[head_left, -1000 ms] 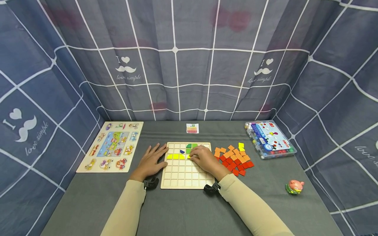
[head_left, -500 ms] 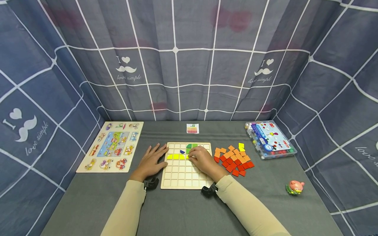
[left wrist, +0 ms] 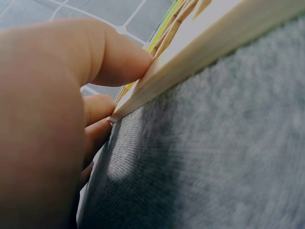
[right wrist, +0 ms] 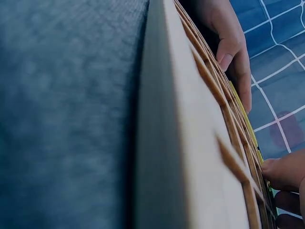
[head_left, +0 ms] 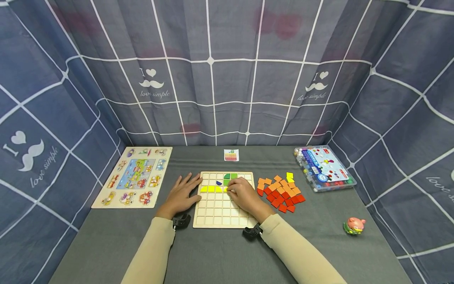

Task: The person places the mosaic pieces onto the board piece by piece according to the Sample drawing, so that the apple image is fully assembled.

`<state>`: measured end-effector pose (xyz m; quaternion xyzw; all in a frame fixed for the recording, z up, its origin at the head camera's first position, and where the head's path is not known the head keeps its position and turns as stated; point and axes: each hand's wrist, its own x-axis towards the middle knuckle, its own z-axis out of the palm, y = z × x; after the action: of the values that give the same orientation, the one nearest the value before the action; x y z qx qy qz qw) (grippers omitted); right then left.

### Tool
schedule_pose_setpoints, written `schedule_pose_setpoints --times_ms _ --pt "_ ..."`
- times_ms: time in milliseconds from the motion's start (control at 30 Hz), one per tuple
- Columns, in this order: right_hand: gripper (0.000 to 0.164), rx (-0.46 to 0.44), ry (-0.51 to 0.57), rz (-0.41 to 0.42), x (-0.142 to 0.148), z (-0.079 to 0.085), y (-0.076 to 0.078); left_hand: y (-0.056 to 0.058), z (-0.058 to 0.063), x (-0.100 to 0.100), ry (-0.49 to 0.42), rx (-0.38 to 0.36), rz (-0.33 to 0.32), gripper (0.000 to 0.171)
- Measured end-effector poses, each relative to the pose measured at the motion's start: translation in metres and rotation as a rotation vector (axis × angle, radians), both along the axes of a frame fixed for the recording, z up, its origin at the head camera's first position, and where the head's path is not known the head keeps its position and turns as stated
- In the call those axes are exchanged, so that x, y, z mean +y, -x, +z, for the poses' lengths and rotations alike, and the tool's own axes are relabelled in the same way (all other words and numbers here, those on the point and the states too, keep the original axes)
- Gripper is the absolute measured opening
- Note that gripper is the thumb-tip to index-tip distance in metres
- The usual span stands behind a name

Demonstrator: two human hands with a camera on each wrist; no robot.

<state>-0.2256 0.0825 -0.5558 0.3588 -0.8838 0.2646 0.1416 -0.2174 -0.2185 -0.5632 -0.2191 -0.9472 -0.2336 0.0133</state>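
Observation:
A pale wooden grid board [head_left: 213,211] lies in front of me. My left hand [head_left: 180,197] is spread out, its thumb and fingertips touching the board's left edge, as the left wrist view also shows. Over the upper right part of the board, my right hand [head_left: 245,194] has bent fingers and pinches a small yellow tile [head_left: 225,189] at a cell, partly hidden by the fingertips. Left of it runs a row of yellow square tiles [head_left: 211,189]. Green tiles [head_left: 227,176] and a dark blue half-round piece [head_left: 218,183] sit above that row.
Right of the board lie loose orange and red tiles [head_left: 280,193] and yellow tiles [head_left: 289,175]. A small picture card [head_left: 231,155] lies behind it. A picture puzzle board [head_left: 156,189] is at left, a clear plastic case [head_left: 324,167] at right, a pig figurine [head_left: 354,225] nearer.
My right hand has shifted slightly left with the yellow tile, then stayed almost in place at that cell. The left hand has not moved.

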Motion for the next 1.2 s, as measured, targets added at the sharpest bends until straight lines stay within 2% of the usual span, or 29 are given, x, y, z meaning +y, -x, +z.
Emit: schedule_pose_setpoints --times_ms 367,633,800,967,1100,1200 --pt "0.007 0.012 0.098 0.006 0.011 -0.004 -0.006 0.001 -0.002 -0.001 0.014 0.014 0.009 0.072" --pt "0.01 -0.032 0.129 -0.034 0.03 0.0 -0.01 0.0 -0.002 0.001 0.015 0.015 0.018 0.072" --pt "0.011 -0.022 0.147 -0.072 0.049 0.002 -0.008 0.0 -0.003 0.0 0.007 0.027 0.012 0.072" --pt "0.015 -0.044 0.189 -0.132 0.076 0.007 -0.001 0.0 -0.003 -0.001 0.007 0.024 0.015 0.072" --pt "0.016 -0.056 0.186 -0.222 0.104 0.009 0.006 0.0 -0.003 -0.001 0.01 0.019 0.012 0.072" --pt "0.016 -0.022 0.173 -0.296 0.127 0.009 0.012 0.0 -0.002 -0.001 0.011 0.022 0.008 0.072"
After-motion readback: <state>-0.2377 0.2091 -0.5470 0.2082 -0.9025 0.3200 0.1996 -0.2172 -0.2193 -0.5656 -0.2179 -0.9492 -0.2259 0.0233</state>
